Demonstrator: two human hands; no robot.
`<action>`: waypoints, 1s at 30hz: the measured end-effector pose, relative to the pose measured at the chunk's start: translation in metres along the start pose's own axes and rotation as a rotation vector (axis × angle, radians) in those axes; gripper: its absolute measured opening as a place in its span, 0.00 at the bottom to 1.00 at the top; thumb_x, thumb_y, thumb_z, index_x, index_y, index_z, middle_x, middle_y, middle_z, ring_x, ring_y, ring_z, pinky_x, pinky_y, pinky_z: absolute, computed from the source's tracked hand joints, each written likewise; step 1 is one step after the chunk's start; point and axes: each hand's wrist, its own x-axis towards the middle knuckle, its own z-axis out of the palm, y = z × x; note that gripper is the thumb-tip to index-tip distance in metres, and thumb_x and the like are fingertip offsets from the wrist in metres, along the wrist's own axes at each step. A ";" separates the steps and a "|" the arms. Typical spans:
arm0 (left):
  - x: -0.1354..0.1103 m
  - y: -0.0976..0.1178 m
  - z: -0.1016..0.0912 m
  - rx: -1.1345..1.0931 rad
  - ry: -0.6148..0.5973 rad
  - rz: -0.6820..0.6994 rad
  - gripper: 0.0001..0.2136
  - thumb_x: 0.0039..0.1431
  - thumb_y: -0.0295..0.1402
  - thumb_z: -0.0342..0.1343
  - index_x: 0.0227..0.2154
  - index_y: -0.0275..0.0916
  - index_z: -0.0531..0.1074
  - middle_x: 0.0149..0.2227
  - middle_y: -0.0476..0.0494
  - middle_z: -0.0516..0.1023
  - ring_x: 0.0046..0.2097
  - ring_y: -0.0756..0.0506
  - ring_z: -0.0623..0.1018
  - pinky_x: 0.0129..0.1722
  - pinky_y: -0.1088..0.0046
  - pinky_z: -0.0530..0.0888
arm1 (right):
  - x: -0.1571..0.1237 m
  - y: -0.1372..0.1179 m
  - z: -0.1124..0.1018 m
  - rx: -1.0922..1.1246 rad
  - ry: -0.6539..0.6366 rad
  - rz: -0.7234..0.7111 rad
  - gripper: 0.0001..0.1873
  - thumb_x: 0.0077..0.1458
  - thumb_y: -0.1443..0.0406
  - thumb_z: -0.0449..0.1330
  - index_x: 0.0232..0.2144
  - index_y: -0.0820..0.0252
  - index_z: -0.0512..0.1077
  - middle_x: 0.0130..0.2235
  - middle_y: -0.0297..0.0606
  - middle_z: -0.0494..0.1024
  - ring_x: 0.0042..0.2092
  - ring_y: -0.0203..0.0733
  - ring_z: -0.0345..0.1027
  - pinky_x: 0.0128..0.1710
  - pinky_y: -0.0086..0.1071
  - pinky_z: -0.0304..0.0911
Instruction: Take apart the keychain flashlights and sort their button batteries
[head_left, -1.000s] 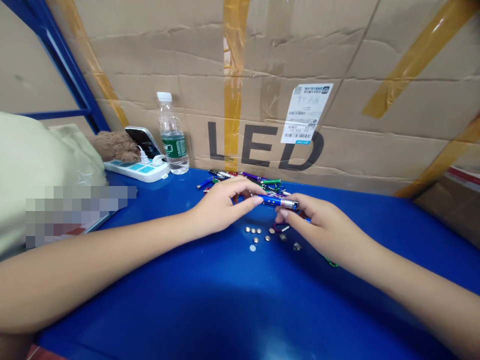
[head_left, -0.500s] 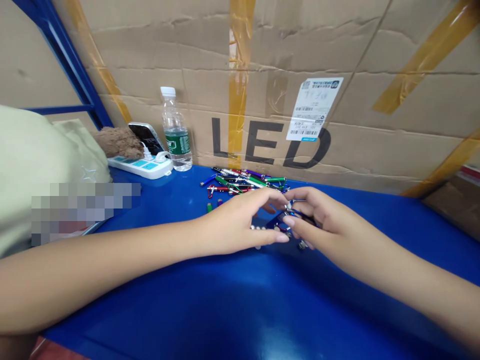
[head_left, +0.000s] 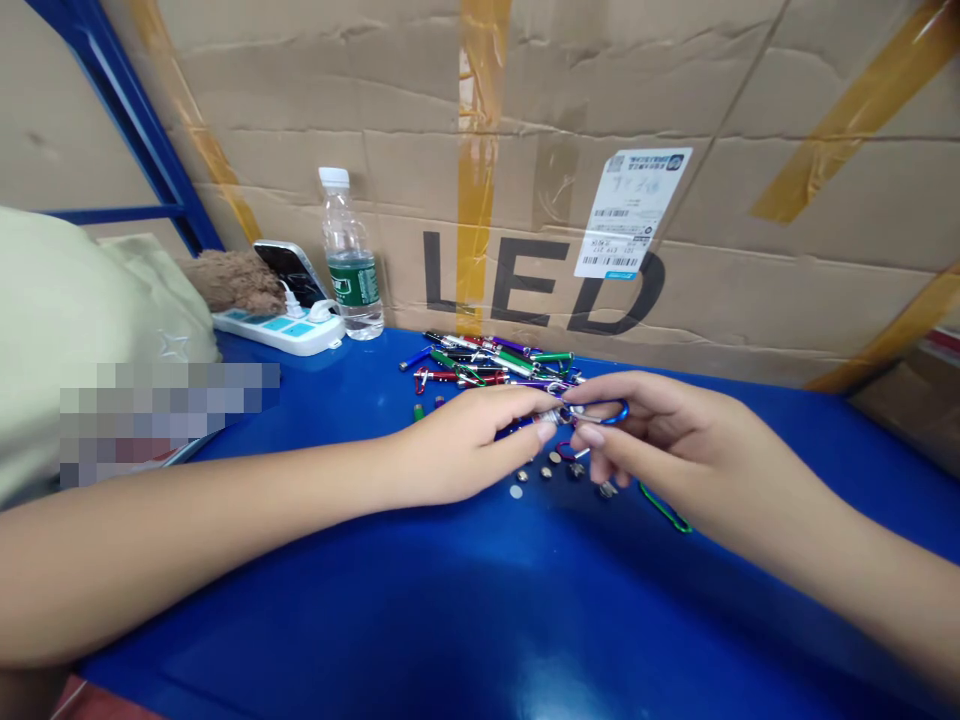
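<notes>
A slim metal penlight [head_left: 551, 416] is held just above the table, between the two hands, its long axis running roughly crosswise and its silvery, ribbed end pointed toward the right hand [head_left: 675, 430]. The barrel is mostly hidden by the left hand [head_left: 465, 440], whose thumb and forefinger are closed on it close to that end. Almost in line with the axis, a blue carabiner [head_left: 622, 409] is pinched between the right thumb and forefinger, which are set slightly apart by its thickness; the right hand is thus the nearer to the loop. The carabiner is smooth, rounded and glossy, with a paler straight gate. Below the fingers, small, shiny, round button cells [head_left: 546, 472] are scattered on the glossy blue tabletop [head_left: 450, 620], and beyond them slender penlights in mixed metallic colours [head_left: 517, 362] are heaped before creased, matte cardboard [head_left: 360, 90].
</notes>
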 end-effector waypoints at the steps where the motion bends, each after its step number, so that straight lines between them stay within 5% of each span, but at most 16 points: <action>1: 0.000 0.002 0.000 0.012 -0.028 0.008 0.11 0.67 0.33 0.44 0.38 0.35 0.70 0.36 0.45 0.76 0.39 0.48 0.75 0.42 0.73 0.70 | 0.000 0.001 0.000 -0.079 0.034 -0.048 0.16 0.58 0.54 0.58 0.44 0.56 0.71 0.25 0.32 0.75 0.25 0.38 0.70 0.27 0.32 0.65; 6: -0.002 0.010 0.002 0.026 -0.124 0.001 0.11 0.68 0.33 0.43 0.34 0.36 0.69 0.34 0.47 0.74 0.37 0.50 0.73 0.41 0.75 0.69 | 0.002 0.002 0.003 -0.443 0.084 -0.275 0.10 0.62 0.62 0.50 0.34 0.57 0.69 0.34 0.39 0.77 0.35 0.41 0.72 0.35 0.34 0.66; 10: -0.003 0.010 0.004 -0.127 -0.153 -0.171 0.11 0.68 0.36 0.44 0.34 0.37 0.68 0.29 0.50 0.73 0.29 0.52 0.73 0.32 0.77 0.70 | 0.003 0.001 0.004 -0.537 0.019 -0.184 0.10 0.60 0.65 0.46 0.37 0.57 0.67 0.31 0.38 0.77 0.30 0.40 0.72 0.29 0.32 0.64; 13: -0.004 0.008 0.004 -0.236 -0.109 -0.284 0.11 0.67 0.37 0.45 0.46 0.38 0.65 0.31 0.50 0.75 0.26 0.53 0.74 0.28 0.78 0.72 | 0.004 0.004 0.003 -0.592 -0.031 -0.093 0.09 0.59 0.67 0.45 0.39 0.57 0.65 0.26 0.35 0.75 0.25 0.39 0.69 0.24 0.30 0.60; 30: -0.007 0.008 0.005 0.233 -0.127 -0.012 0.18 0.69 0.34 0.40 0.59 0.40 0.58 0.35 0.46 0.77 0.36 0.47 0.78 0.37 0.73 0.72 | -0.009 -0.005 0.004 -0.577 -0.320 0.108 0.08 0.61 0.62 0.48 0.30 0.54 0.63 0.24 0.34 0.73 0.23 0.39 0.65 0.22 0.31 0.57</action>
